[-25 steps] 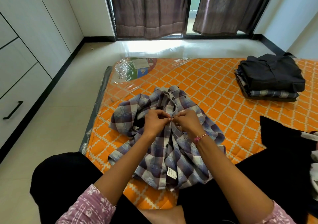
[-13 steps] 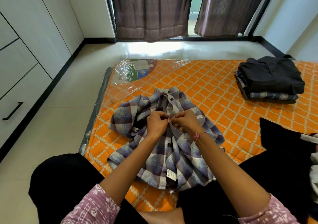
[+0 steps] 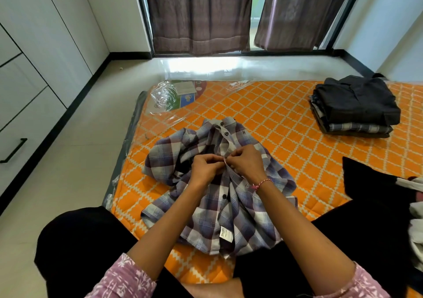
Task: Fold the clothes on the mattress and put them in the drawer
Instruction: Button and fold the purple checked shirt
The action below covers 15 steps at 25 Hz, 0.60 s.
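Orange lattice-quilted mattress [image 3: 274, 114] supports one crumpled plaid shirt [image 3: 206, 206] at its near left corner. Left hand [image 3: 206, 169] and right hand [image 3: 247, 165] both pinch the shirt's button placket at mid-chest. One stack of folded clothes [image 3: 354, 107] lies well right of the shirt; one crinkled plastic wrapper [image 3: 174, 96] lies beyond it. One drawer [image 3: 23, 137] with a black handle stands far left.

brown curtains [image 3: 201, 14], crumpled plastic wrap [image 3: 163, 96], perhaps packaging

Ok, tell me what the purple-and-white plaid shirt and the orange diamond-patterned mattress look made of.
The purple-and-white plaid shirt: thin woven cloth, probably cotton or a blend; matte, and it bunches into soft creases. The orange diamond-patterned mattress: printed quilted fabric cover, with stitched lines dimpling it; glossy clear plastic wrap clings at its far corner.
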Each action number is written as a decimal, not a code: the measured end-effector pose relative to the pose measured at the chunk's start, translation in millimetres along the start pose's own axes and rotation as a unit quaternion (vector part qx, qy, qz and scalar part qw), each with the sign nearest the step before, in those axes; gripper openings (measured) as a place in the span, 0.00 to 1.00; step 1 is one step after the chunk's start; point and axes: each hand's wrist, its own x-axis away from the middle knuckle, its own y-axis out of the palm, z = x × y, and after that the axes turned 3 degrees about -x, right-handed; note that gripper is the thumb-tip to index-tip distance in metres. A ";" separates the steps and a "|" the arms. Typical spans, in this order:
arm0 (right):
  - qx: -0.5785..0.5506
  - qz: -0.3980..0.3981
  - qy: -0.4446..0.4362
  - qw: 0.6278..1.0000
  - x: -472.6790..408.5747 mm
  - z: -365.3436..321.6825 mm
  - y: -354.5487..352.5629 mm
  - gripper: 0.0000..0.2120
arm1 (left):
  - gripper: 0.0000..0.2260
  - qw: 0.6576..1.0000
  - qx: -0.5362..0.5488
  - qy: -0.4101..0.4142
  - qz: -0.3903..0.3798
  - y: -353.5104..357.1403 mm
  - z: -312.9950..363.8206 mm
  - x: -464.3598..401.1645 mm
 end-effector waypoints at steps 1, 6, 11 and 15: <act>-0.010 -0.004 0.000 1.000 -0.6 1.1 -0.9 0.06 | 0.07 1.000 0.005 -0.007 0.000 -0.7 -0.1 -0.6; -0.005 -0.023 -0.016 1.000 -1.3 2.9 -2.9 0.05 | 0.05 0.996 -0.073 0.050 0.014 -2.7 3.5 -2.0; 0.066 -0.015 -0.064 0.996 -2.2 -0.3 -0.8 0.11 | 0.08 0.994 -0.070 0.064 0.049 2.5 3.0 0.0; 0.040 -0.028 -0.074 0.996 -3.2 8.3 1.0 0.07 | 0.06 0.998 -0.006 0.019 0.065 4.8 -0.4 0.2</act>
